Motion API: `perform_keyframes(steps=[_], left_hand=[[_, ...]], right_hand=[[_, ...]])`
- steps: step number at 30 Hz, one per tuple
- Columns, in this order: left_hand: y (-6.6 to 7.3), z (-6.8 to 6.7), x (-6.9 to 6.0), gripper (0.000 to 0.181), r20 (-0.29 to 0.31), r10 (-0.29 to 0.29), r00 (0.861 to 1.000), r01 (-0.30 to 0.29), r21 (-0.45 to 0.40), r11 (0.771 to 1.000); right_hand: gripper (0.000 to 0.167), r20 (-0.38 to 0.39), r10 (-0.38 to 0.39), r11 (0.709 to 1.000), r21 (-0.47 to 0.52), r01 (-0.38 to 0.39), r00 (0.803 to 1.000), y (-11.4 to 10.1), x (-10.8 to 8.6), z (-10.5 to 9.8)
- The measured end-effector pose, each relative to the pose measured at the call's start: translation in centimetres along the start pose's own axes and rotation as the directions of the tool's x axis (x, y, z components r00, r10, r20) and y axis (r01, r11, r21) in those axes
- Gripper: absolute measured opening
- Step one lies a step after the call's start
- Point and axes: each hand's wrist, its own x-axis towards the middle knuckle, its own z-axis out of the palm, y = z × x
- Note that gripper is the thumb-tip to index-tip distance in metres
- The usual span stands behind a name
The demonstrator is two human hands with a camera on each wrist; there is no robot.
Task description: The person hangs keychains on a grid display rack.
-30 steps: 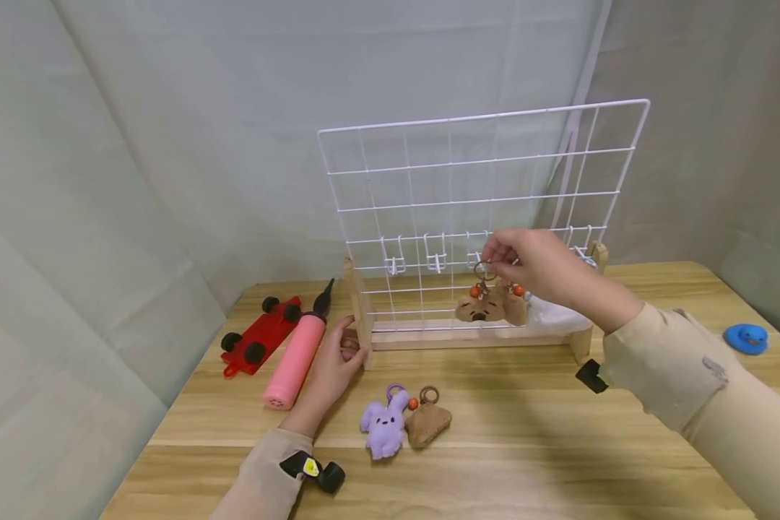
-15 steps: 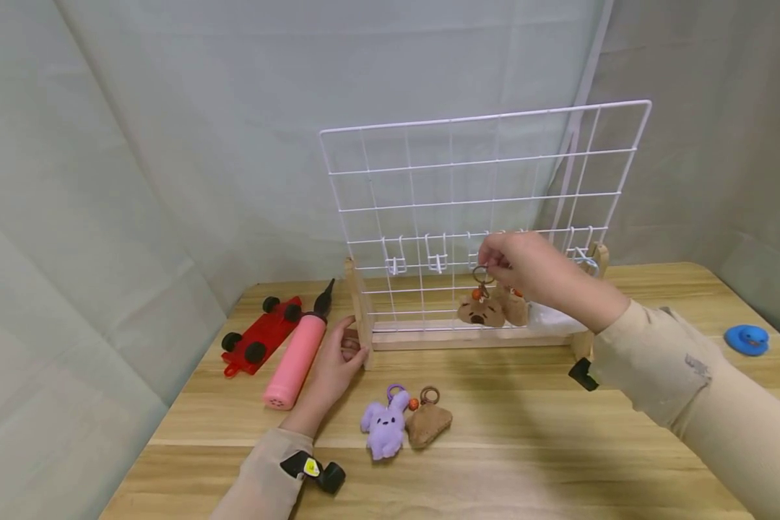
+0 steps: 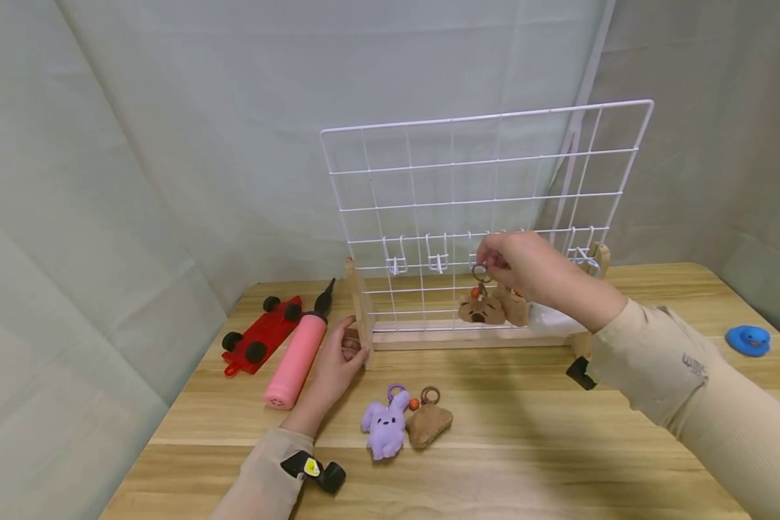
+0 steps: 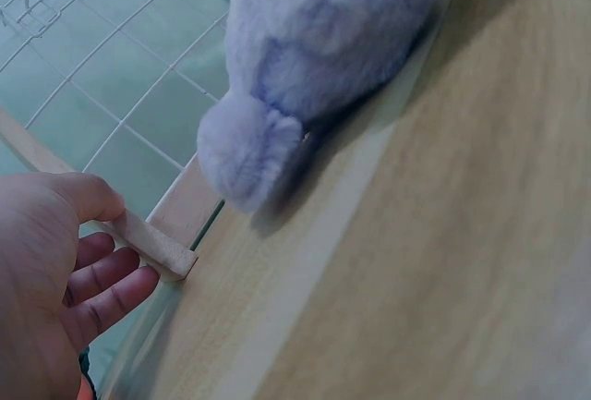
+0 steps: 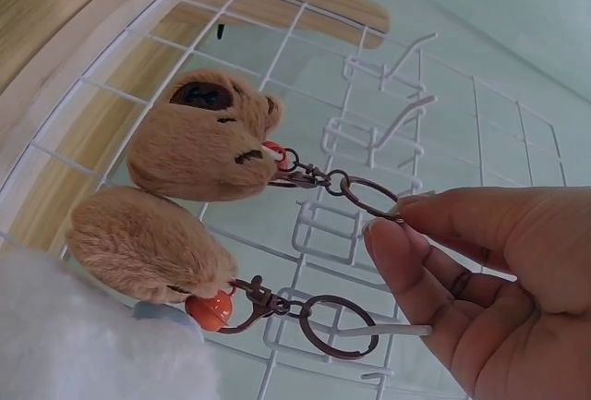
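Observation:
My right hand [image 3: 526, 263] pinches the metal ring [image 5: 369, 199] of a brown plush bear keychain [image 5: 199, 137] between thumb and finger. The bear dangles in front of a white wire grid rack [image 3: 451, 204], close to a hook [image 5: 337, 234]. Beside it, a second brown plush keychain [image 5: 152, 243] with an orange bell hangs by its ring from another hook. My left hand [image 3: 331, 367] grips the rack's wooden end post [image 3: 362, 314], thumb in front. On the table lie a purple plush keychain [image 3: 386, 426] and another brown plush keychain [image 3: 430, 424], side by side.
White hooks [image 3: 438, 254] sit on the grid left of my right hand. A white plush [image 5: 92, 345] hangs farther right. Left of the rack lie a pink hand pump [image 3: 295, 361] and a red toy car [image 3: 263, 336]. A blue duck [image 3: 747, 339] sits at the right.
The right hand with the bear keychain has shifted slightly left and lower, and its forearm has swung a little left. The left hand stays on the post.

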Motion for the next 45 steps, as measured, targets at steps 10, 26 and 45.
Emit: perform_keyframes(steps=[10, 26, 45], left_hand=[[-0.1, 0.0, -0.1, 0.059, -0.001, 0.009, 1.000, -0.009, -0.017, 1.000], [-0.5, -0.1, -0.2, 0.056, -0.028, 0.135, 0.990, -0.137, -0.053, 0.989], [-0.1, -0.4, -0.2, 0.062, -0.002, -0.014, 1.000, 0.014, -0.031, 0.999]], right_hand=[[0.013, -0.045, -0.027, 0.999, 0.022, 0.028, 0.999, 0.0, -0.5, -0.8], [0.020, -0.123, 0.001, 0.998, 0.059, 0.007, 0.992, -1.0, -2.8, -2.0], [0.023, -0.225, -0.078, 0.987, 0.123, 0.108, 0.971, -1.6, -5.5, 0.6]])
